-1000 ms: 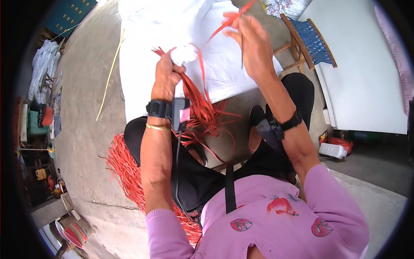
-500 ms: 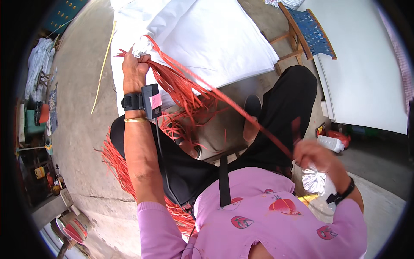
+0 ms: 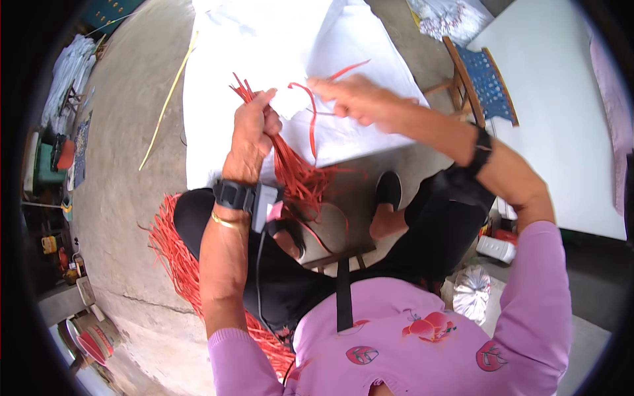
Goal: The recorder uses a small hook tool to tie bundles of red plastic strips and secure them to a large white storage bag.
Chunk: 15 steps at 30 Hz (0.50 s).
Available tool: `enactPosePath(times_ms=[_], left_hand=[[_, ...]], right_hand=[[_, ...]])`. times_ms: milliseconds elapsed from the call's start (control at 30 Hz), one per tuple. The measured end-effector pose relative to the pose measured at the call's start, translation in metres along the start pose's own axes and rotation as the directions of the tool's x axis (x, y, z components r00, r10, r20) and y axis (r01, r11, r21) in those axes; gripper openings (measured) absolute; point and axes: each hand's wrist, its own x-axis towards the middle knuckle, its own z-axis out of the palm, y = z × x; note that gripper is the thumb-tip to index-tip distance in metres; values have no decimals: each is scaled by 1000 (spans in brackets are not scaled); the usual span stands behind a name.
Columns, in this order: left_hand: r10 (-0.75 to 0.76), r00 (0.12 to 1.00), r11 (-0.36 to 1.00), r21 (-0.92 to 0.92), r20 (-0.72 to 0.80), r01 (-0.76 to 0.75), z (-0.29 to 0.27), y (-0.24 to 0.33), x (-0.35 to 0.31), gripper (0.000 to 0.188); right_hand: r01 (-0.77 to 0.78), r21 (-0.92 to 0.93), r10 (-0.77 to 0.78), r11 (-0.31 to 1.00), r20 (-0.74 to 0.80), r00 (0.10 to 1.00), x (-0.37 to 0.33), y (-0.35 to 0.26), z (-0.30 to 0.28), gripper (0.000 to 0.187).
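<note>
Left hand [image 3: 255, 125]: grasping my red strips [image 3: 294, 173].
Right hand [image 3: 358, 101]: returned nearby; hold unclear.
Single strip [image 3: 312, 127]: slack between, pull over.

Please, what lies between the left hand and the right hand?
In the head view, bunched white cloth and a red strip lie between the left hand and right hand.

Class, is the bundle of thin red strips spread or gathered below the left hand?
Spread: below the left hand, the bundle of thin red strips fans out, some curling away.
</note>
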Motion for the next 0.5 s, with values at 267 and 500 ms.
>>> enactPosePath(times_ms=[267,500], left_hand=[[216,956,972,136,-200,-191,6,21,-37,34],[279,928,959,109,-245,-260,-11,51,-34,27]], right_hand=[[419,-347,-512,839,-242,824,95,-78,-82,23],[683,241,-598,689,-343,724,77,-177,-153,15]])
